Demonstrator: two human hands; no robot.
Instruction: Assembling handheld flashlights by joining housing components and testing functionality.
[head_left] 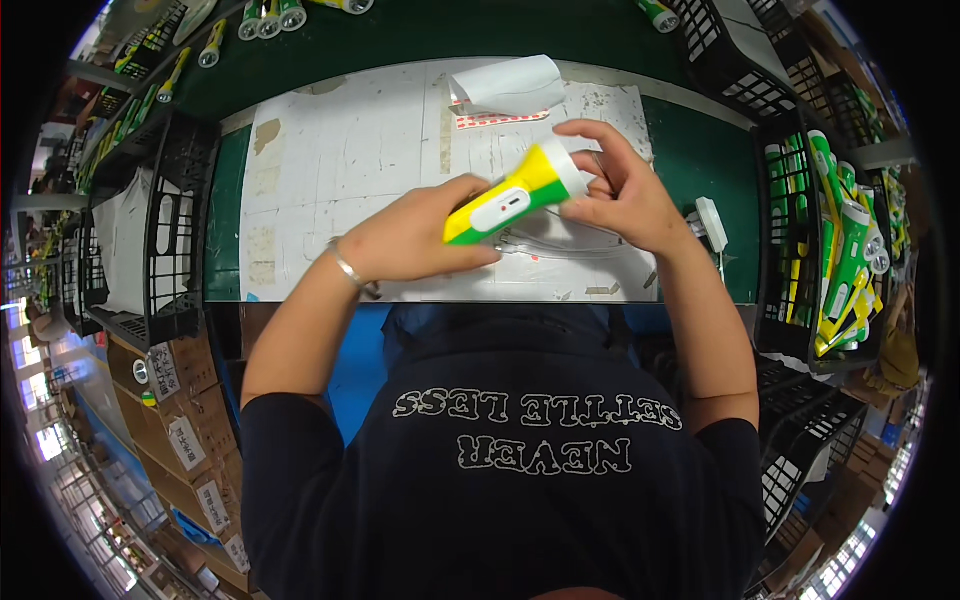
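Observation:
A yellow and green flashlight (512,198) with a white head rim and a white switch panel is held tilted above the white work sheet, its head up toward the right. My left hand (415,232) is closed around its tail end. At the white rim, my right hand (632,193) has its fingers apart, the index finger raised and the thumb beside the rim; firm contact cannot be made out. Beyond the flashlight lies a curled white sheet (508,86) with red marks along its lower part. The lens face is hidden from view.
A black crate (765,250) with several yellow-green flashlights stands on the right. Another black crate (160,300) holding white sheets is on the left. A small white device (711,224) lies near the table's right edge. More flashlights (270,25) rest along the far edge.

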